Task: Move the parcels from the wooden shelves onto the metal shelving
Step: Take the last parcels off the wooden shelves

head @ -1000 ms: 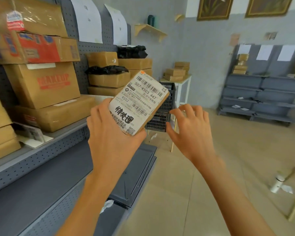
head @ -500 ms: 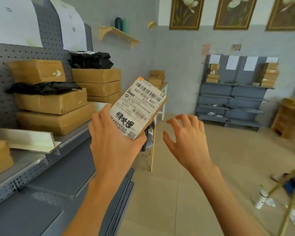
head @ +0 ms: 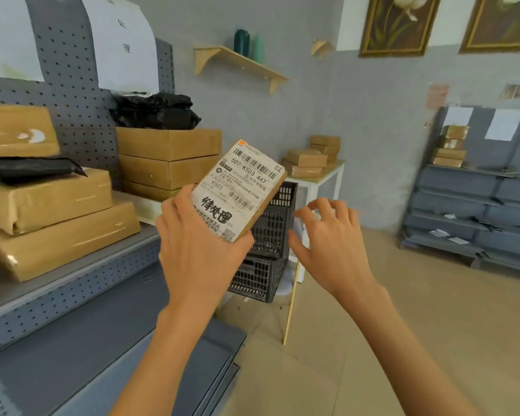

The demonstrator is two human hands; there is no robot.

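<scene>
A small brown parcel (head: 240, 187) with a white barcode label is held tilted in front of me, and my left hand (head: 198, 250) is shut on its lower end. My right hand (head: 330, 244) hovers just to the parcel's right, fingers spread and curled, holding nothing. The grey metal shelving (head: 81, 283) runs along the left, its upper shelf carrying stacked brown boxes (head: 57, 211) and black bags (head: 153, 111). Its lower shelf (head: 72, 349) lies bare beneath my left arm.
Stacked black plastic crates (head: 270, 244) stand right behind the parcel. A white table (head: 318, 181) with several small parcels is beyond them. A second grey shelving unit (head: 475, 202) stands along the far right wall. A thin wooden stick (head: 290, 307) leans by the crates.
My view has swung back left and closer to the shelving end, so the crates and white table sit behind the parcel again. Both hands keep nearly the same pose; the right hand's fingers have curled slightly.
</scene>
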